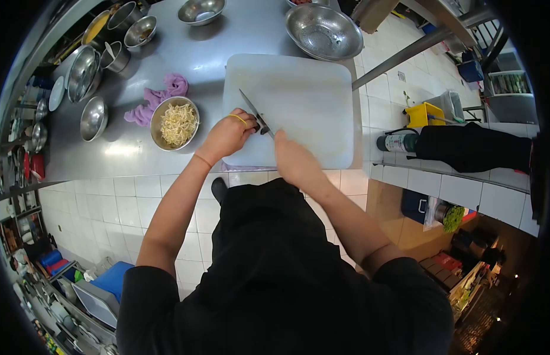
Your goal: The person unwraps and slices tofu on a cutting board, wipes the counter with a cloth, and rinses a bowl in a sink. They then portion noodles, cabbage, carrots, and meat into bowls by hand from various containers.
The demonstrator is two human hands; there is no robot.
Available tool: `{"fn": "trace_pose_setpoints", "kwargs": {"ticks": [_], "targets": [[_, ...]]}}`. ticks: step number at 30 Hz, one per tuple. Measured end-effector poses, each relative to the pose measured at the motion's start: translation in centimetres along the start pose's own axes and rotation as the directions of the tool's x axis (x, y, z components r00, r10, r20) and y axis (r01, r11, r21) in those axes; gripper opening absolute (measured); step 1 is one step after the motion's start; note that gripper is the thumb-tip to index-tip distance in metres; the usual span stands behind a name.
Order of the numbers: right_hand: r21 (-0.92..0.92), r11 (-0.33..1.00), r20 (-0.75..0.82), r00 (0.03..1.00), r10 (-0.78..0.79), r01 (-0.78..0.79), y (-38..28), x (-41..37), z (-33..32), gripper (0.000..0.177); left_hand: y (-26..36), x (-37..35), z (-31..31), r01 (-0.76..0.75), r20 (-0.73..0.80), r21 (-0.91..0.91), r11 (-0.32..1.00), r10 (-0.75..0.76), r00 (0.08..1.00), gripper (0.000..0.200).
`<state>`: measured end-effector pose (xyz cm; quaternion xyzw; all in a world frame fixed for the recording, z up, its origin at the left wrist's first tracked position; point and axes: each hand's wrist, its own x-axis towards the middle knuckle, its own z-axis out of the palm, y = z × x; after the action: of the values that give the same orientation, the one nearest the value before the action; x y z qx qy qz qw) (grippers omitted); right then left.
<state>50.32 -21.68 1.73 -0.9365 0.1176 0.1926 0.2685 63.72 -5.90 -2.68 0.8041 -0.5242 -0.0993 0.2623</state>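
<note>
My right hand (pixel 295 161) is wrapped round the handle of a kitchen knife (pixel 249 103), whose blade slants up and left over the white cutting board (pixel 304 89). Beside the blade, my left hand (pixel 229 136) has its fingers curled down on a small dark piece of food (pixel 264 128); its kind is too small to make out. A yellow band circles a part of that hand. To the left of the board, a metal bowl (pixel 155 135) holds bean sprouts (pixel 178 124).
A crumpled purple cloth (pixel 158 96) lies behind the sprouts. One large metal bowl (pixel 325 35) stands at the board's far right corner. Several more bowls and pots, among them a small bowl (pixel 94 119), stand left and back on the steel table (pixel 127 160).
</note>
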Motion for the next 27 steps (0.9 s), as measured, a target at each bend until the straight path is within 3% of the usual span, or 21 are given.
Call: {"fn": "trace_pose_setpoints", "kwargs": {"ticks": [5, 8, 11, 13, 16, 20, 22, 27], "targets": [[0.111, 0.993, -0.087, 0.995, -0.038, 0.048, 0.2, 4.1, 0.0, 0.020, -0.1, -0.1, 0.4, -0.027, -0.020, 0.033, 0.999, 0.028, 0.999, 0.017], [0.096, 0.995, 0.030, 0.999, -0.033, 0.030, -0.6, 3.5, -2.0, 0.023, 0.0, -0.1, 0.1, -0.042, -0.040, 0.047, 0.998, 0.044, 0.998, 0.016], [0.085, 0.995, -0.047, 0.998, -0.041, 0.045, -0.7, 2.6, 0.7, 0.020, -0.3, 0.0, 0.6, -0.051, -0.055, 0.070, 0.996, 0.055, 0.997, 0.013], [0.189, 0.980, -0.191, 0.981, -0.022, 0.058, -0.6, 4.1, 3.1, 0.021, -0.3, -0.2, 0.8, -0.045, -0.034, 0.082, 0.996, 0.048, 0.998, 0.011], [0.221, 0.972, -0.053, 0.996, -0.075, 0.085, -0.7, 4.8, -0.3, 0.022, 0.0, -0.5, 0.9, -0.053, -0.013, 0.091, 0.994, 0.054, 0.998, 0.009], [0.159, 0.987, -0.092, 0.995, -0.022, 0.037, -0.5, 3.1, 2.5, 0.020, -0.7, -0.2, 0.9, -0.041, -0.071, 0.084, 0.996, 0.047, 0.996, 0.010], [0.284, 0.953, -0.236, 0.971, -0.041, 0.109, -0.4, 5.2, 3.7, 0.020, -0.8, -0.5, 1.2, -0.043, -0.053, 0.069, 0.997, 0.047, 0.998, 0.010], [0.184, 0.976, -0.109, 0.989, -0.099, 0.118, -0.5, 4.3, -1.6, 0.020, -0.5, -0.6, -0.8, -0.059, -0.180, -0.101, 0.993, 0.040, 0.983, 0.012]]}}
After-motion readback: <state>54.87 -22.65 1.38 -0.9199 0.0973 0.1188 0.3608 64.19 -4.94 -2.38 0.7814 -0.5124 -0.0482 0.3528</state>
